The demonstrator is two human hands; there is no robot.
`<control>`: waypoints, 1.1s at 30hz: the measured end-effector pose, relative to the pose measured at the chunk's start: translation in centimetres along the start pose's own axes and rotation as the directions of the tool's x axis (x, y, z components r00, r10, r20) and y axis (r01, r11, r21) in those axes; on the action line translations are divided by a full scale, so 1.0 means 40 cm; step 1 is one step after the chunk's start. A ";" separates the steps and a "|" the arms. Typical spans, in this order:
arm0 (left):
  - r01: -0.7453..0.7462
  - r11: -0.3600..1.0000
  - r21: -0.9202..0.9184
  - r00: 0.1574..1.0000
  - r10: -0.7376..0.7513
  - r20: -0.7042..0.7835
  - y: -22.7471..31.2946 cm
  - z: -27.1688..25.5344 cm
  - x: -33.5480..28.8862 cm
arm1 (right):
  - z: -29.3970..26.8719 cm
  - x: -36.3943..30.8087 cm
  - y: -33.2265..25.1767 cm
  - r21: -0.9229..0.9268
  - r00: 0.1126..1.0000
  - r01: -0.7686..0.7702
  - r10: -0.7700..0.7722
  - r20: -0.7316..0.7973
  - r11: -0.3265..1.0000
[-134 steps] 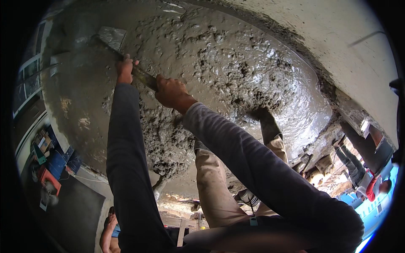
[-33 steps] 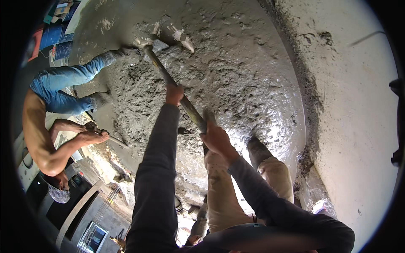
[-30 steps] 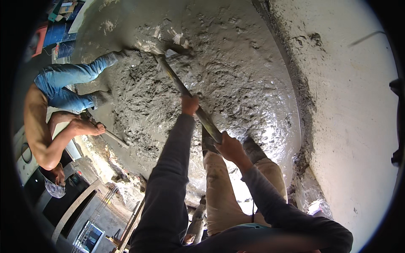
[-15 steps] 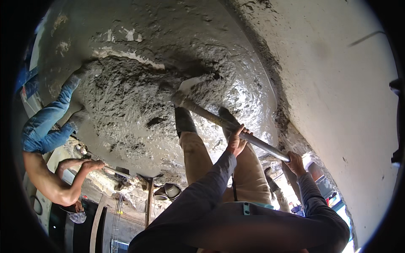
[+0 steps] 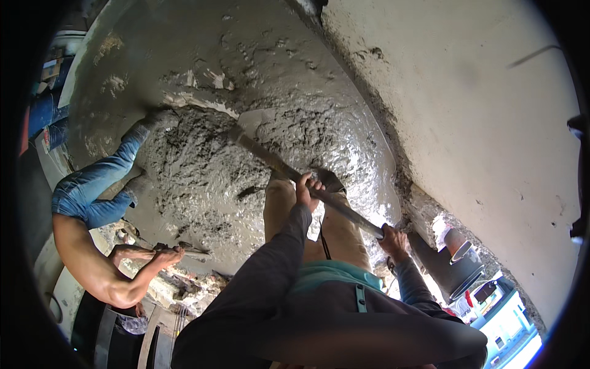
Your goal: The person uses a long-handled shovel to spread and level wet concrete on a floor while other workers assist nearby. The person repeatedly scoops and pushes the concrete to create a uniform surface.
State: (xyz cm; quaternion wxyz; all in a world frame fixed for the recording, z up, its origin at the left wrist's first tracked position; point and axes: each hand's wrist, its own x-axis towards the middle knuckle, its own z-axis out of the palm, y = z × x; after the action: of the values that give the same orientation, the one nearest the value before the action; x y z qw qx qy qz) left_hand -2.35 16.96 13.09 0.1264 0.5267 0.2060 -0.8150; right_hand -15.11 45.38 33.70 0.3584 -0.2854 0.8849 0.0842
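Observation:
Both my hands hold a long-handled shovel [image 5: 289, 173] that slants from lower right to upper left. My left hand [image 5: 308, 189] is wrapped round the middle of the handle, in front of my legs. Near the handle's end, my right hand [image 5: 393, 241] is closed round it. The shovel's blade lies in a heap of wet grey concrete [image 5: 196, 160], partly covered by the mix, so I cannot tell how much it carries. My boots stand in the concrete at the near side of the heap.
A shirtless co-worker [image 5: 92, 258] in jeans bends at the left, gripping a long handle. A pale wall [image 5: 467, 111] rises along the right. By my right arm stand dark buckets [image 5: 452, 270]. Blue barrels [image 5: 46, 114] stand at the far left.
The shovel and both my hands have moved left, and its blade has slid away from me through the concrete. My view has shifted, bringing the co-worker further in. Both hands keep their grip.

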 end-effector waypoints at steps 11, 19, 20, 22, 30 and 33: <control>-0.143 0.972 -0.187 0.959 0.183 0.219 0.251 0.224 -0.285 | -0.341 0.029 -0.263 -0.274 0.934 0.237 -0.296 -0.199 0.932; -0.232 0.972 -0.031 0.883 0.223 0.413 0.309 0.321 -0.339 | -0.395 0.070 -0.251 -0.273 0.924 0.266 -0.325 -0.201 0.925; -0.224 0.974 -0.006 0.942 0.218 0.255 0.306 0.327 -0.349 | -0.399 0.074 -0.252 -0.212 0.965 0.257 -0.264 -0.003 0.943; -0.301 0.949 0.092 0.926 0.268 0.266 0.307 0.354 -0.355 | -0.408 0.082 -0.253 -0.060 0.942 0.333 -0.335 -0.021 0.941; -0.288 0.958 -0.014 0.867 0.266 0.422 0.274 0.485 -0.351 | -0.570 0.096 -0.239 0.001 0.957 0.271 -0.270 -0.103 0.963; -0.352 0.932 -0.084 0.888 0.361 0.284 0.322 0.553 -0.314 | -0.706 0.138 -0.304 0.078 0.856 0.488 -0.460 -0.235 0.869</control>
State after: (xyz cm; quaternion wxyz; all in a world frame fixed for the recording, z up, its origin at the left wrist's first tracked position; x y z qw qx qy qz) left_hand -9.53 -4.92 29.90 0.3111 0.4261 0.0970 -0.8439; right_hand -27.95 22.93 51.19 0.2915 -0.4771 0.8234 -0.0973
